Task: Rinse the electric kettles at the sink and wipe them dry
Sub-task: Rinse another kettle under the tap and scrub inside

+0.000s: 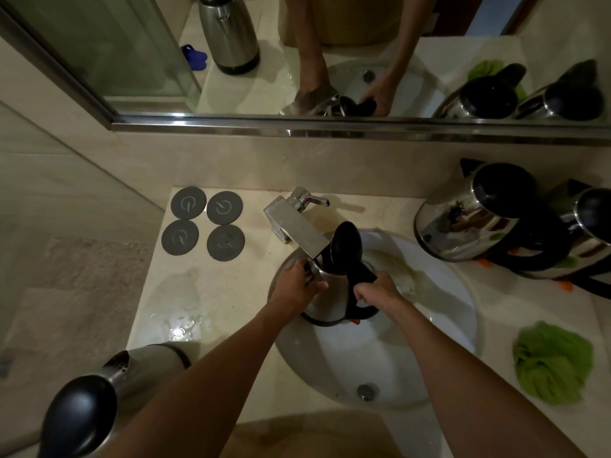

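Standing in the sink [380, 365] under the faucet [297, 226], a steel kettle [325, 300] had its black lid [345, 247] flipped up and open, the spout of the faucet reaching just over its mouth. The left hand [296, 287] wrapped its fingers around the kettle's upper body on the side toward the counter's left end, while the right hand [377, 290] was closed around the black handle [362, 276]. The kettle sat in the back part of the basin, well apart from the drain [365, 391] near the front rim.

On the counter [205, 292], four round grey bases [203, 223] lay in a square at the back left corner. Another kettle [109, 388] stood at the front left corner, its dark lid closed, partly crossed by the left forearm. Two more shiny kettles [479, 213] stood side by side at the back right, touching or nearly so. A green mesh sponge [552, 361] lay near the front right edge, just beside the sink's rim. A wet patch glistened on the counter between the sink and the front left kettle. The mirror [297, 54] above the back wall reflected the arms and kettles.
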### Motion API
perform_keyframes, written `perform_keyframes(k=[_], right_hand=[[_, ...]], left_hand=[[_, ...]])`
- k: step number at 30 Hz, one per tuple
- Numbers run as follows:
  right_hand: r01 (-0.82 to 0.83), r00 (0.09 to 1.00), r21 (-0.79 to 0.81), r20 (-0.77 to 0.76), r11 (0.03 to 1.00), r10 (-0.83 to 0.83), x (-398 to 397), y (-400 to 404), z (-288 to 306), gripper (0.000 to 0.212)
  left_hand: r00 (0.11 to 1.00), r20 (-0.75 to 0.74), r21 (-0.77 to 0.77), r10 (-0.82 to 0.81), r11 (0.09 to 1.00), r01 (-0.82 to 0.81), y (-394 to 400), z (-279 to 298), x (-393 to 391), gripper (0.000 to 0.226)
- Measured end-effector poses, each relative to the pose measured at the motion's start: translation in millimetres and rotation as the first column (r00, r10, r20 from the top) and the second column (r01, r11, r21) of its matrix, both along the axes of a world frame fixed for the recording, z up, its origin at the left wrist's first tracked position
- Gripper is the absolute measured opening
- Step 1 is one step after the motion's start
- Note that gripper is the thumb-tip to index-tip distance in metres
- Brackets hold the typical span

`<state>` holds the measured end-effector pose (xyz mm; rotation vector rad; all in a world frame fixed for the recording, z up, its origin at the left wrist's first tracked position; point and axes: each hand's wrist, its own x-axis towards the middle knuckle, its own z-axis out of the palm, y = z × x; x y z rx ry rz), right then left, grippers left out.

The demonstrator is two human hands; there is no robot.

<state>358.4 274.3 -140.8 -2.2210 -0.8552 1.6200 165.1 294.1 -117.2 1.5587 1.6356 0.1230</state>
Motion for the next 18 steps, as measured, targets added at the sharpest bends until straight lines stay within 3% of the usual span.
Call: perform_keyframes(k=[18], right_hand=[[-0.04, 0.999, 0.009, -0.018, 0.999, 0.04, 1.3, -1.0, 2.6, 0.022]], left_hand=[[0.999, -0.034, 0.042, 0.003, 0.999, -0.002, -12.2, 0.1, 4.4, 0.055]])
